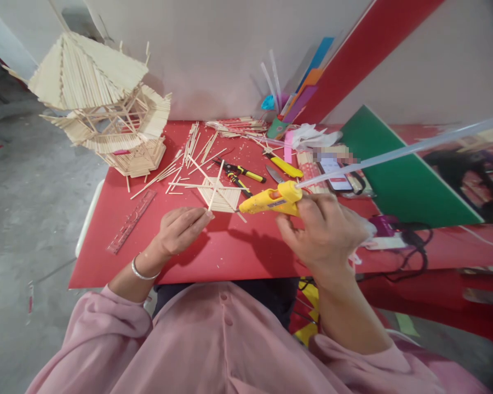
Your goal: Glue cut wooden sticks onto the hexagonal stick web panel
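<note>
Grips a yellow plastic glue gun (pixel 273 201) in the right hand (pixel 326 232), fingers wrapped shut round the handle, nozzle aimed left and down at a stick panel (pixel 222 201), a pose fit for dabbing glue on a joint. Feeds the gun from behind with a long translucent glue rod (pixel 394 153), slanting up to the right. Pinches one thin pale stick (pixel 216 186) between thumb and fingertips of the left hand (pixel 181 230), otherwise loosely curled, holding it slanted across the panel, near the nozzle. Rests that flat fan of sticks on the red tabletop (pixel 213 257), smooth and flecked with shavings. Has cutters (pixel 238 172) and loose sticks (pixel 189 150) just behind, within reach, and a clear ruler (pixel 131 220) to the left. Parks a stick hut (pixel 102 104), layered roof over lattice walls, at the far left corner, well apart.
</note>
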Motion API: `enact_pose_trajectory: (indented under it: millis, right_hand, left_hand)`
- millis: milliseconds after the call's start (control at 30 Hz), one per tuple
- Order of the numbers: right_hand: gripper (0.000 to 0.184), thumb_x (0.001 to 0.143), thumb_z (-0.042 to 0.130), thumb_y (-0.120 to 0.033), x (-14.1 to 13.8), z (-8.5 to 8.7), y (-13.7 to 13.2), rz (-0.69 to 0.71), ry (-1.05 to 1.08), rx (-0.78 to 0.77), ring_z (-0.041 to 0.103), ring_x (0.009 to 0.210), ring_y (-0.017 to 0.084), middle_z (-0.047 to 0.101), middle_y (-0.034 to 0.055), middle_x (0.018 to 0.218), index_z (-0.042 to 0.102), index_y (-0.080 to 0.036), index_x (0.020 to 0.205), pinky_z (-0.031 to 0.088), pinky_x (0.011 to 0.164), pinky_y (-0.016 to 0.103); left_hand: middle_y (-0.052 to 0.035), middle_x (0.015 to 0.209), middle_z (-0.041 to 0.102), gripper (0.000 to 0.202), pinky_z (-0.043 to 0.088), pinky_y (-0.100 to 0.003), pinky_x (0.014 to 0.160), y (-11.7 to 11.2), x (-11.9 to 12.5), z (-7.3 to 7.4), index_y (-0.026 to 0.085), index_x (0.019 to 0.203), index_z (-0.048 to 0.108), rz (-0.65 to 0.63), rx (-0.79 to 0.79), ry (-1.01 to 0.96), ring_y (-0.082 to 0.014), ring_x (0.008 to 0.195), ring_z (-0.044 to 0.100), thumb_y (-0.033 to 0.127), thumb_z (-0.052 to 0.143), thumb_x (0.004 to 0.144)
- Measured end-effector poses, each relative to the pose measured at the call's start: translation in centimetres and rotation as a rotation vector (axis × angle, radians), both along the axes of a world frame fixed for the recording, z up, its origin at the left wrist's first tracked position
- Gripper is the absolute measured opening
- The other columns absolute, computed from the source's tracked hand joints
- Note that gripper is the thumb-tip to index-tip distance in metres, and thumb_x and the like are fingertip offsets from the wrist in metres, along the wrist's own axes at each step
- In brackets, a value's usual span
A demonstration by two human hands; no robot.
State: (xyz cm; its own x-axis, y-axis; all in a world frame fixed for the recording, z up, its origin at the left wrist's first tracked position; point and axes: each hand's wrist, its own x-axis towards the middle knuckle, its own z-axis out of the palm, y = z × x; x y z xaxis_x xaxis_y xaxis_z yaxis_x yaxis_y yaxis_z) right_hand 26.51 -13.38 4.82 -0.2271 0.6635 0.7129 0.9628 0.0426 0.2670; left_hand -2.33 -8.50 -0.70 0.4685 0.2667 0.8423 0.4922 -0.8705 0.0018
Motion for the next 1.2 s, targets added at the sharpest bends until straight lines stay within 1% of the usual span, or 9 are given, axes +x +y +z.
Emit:
enact_pose_trajectory:
  millis: [133,233,333,400,567,800,1000,1100,1200]
  right_hand:
    - [0.024,0.080,0.063,-0.030,0.1,-0.2,0.0,0.050,0.030,0.018,0.052,0.069,0.017,0.065,0.0049,0.086,0.070,-0.021,0.102,0.033,0.062,0.030]
    - [0.026,0.080,0.063,-0.029,0.2,-0.2,-0.1,0.048,0.059,-0.006,0.052,0.070,0.017,0.065,0.0052,0.087,0.070,-0.022,0.103,0.034,0.062,0.031]
    - [0.026,0.080,0.062,-0.029,0.2,-0.2,-0.1,0.075,0.065,0.014,0.052,0.069,0.017,0.065,0.0054,0.086,0.070,-0.021,0.103,0.033,0.062,0.031]
    - [0.025,0.080,0.062,-0.029,0.2,-0.1,-0.1,0.088,0.056,0.029,0.052,0.069,0.018,0.065,0.0053,0.086,0.070,-0.021,0.103,0.034,0.062,0.031]
    - [0.022,0.080,0.065,-0.029,0.2,0.0,-0.2,0.059,0.014,0.036,0.055,0.070,0.017,0.067,0.0049,0.086,0.070,-0.022,0.100,0.036,0.063,0.030]
    - [0.022,0.079,0.066,-0.028,0.4,-0.3,-0.3,0.074,0.023,0.045,0.057,0.072,0.018,0.067,0.0051,0.088,0.070,-0.023,0.100,0.036,0.063,0.031]
    - [0.021,0.078,0.066,-0.029,0.7,-0.4,-0.1,0.083,-0.004,0.084,0.056,0.069,0.017,0.066,0.0043,0.086,0.068,-0.023,0.098,0.037,0.063,0.031]
    - [0.022,0.078,0.066,-0.028,0.3,-0.2,0.1,0.109,-0.003,0.137,0.058,0.069,0.018,0.066,0.0050,0.086,0.067,-0.022,0.098,0.039,0.062,0.031]
    - [0.022,0.078,0.065,-0.029,-0.6,-0.1,0.2,0.079,0.062,0.098,0.060,0.072,0.020,0.066,0.0063,0.087,0.067,-0.022,0.099,0.040,0.063,0.032]
  left_hand:
    - [-0.0083,0.098,0.076,0.026,0.061,-0.027,0.081,0.1,0.1,-0.1,0.017,0.119,0.068,-0.008,0.008,-0.019,-0.0153,0.090,0.073,0.007,0.063,0.095]
    - [-0.0090,0.099,0.077,0.031,0.061,-0.027,0.081,0.1,0.1,-0.1,0.016,0.121,0.068,-0.017,0.002,-0.038,-0.0159,0.089,0.074,0.005,0.066,0.092]
    - [-0.0085,0.098,0.077,0.034,0.061,-0.028,0.081,0.0,0.2,-0.1,0.018,0.123,0.067,-0.007,-0.005,-0.040,-0.0162,0.088,0.074,0.005,0.067,0.092]
    - [-0.0085,0.096,0.077,0.033,0.061,-0.028,0.080,0.1,0.2,0.0,0.016,0.120,0.067,-0.001,0.003,-0.045,-0.0160,0.086,0.074,0.004,0.068,0.090]
    - [-0.0102,0.095,0.076,0.028,0.061,-0.028,0.079,0.2,0.3,-0.1,0.012,0.113,0.068,-0.001,0.016,-0.053,-0.0168,0.086,0.073,0.001,0.071,0.087]
    - [-0.0061,0.092,0.075,0.025,0.060,-0.025,0.078,0.4,0.6,-0.1,0.015,0.112,0.068,0.014,0.011,-0.086,-0.0140,0.081,0.072,0.006,0.072,0.089]
    - [-0.0055,0.089,0.074,0.025,0.058,-0.024,0.076,0.6,0.8,0.0,0.015,0.109,0.067,0.034,0.033,-0.092,-0.0133,0.077,0.070,0.005,0.072,0.087]
    - [-0.0048,0.089,0.074,0.026,0.057,-0.024,0.076,0.5,0.8,0.0,0.016,0.111,0.067,0.029,0.026,-0.104,-0.0132,0.076,0.070,0.007,0.072,0.088]
    - [-0.0056,0.090,0.075,0.026,0.058,-0.025,0.078,0.3,0.8,-0.1,0.015,0.111,0.067,0.013,0.012,-0.102,-0.0139,0.078,0.071,0.005,0.071,0.087]
